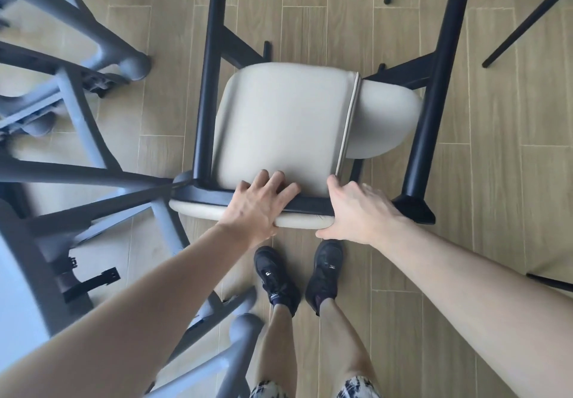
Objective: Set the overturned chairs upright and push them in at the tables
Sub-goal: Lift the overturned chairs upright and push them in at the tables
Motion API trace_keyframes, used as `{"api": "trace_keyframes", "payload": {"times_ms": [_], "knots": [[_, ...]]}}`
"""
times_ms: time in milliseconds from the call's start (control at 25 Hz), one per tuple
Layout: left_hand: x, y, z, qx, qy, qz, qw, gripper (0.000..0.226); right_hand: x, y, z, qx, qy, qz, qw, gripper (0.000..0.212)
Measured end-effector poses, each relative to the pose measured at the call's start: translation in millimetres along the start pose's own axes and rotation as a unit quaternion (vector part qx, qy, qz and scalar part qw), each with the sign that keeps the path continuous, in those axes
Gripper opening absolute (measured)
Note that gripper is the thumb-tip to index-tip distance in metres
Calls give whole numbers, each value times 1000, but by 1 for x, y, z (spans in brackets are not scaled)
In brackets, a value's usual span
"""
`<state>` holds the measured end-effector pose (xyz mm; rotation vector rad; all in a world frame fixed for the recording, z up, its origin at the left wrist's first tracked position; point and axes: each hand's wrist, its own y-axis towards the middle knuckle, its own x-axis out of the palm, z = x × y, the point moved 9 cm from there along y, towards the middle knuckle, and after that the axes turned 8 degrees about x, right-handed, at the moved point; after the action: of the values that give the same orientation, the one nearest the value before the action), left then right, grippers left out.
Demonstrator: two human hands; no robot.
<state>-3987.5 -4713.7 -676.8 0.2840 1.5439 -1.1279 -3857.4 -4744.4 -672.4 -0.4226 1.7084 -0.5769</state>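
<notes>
A beige padded chair [279,124] with a dark frame stands upright right in front of me, seen from above. Its curved backrest top [198,210] is nearest me. My left hand [257,208] grips the backrest top, fingers over the front and onto the pad. My right hand [361,211] grips the same rail at its right end, thumb underneath. Two long dark legs [431,93] flank the chair on either side, reaching away from me; whether they belong to a table or another chair I cannot tell.
A grey plastic chair frame [80,137] lies tangled close on the left, its legs reaching near my feet [297,276]. More dark legs [521,25] stand at the far right. The floor is pale wood planks [483,180].
</notes>
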Motion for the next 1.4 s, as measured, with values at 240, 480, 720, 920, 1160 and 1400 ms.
{"api": "trace_keyframes", "payload": {"times_ms": [240,480,720,920,1160,1400], "knots": [[-2,-2,2,-10,74,-9,997,82,-2,-1,-1,-45,3,-2,999,92],[1,6,4,32,98,-45,994,68,0,2,0,-71,-34,9,997,106],[-11,12,6,50,103,-94,989,55,-6,0,0,-54,2,-31,998,104],[-69,10,0,47,87,-97,990,59,-64,-7,4,-69,1,-60,996,100],[-185,5,-9,54,5,-133,990,93,-183,-25,8,-93,-60,-123,986,98],[-289,2,-28,51,-86,-161,982,78,-290,-29,4,-157,-85,-186,966,69]]}}
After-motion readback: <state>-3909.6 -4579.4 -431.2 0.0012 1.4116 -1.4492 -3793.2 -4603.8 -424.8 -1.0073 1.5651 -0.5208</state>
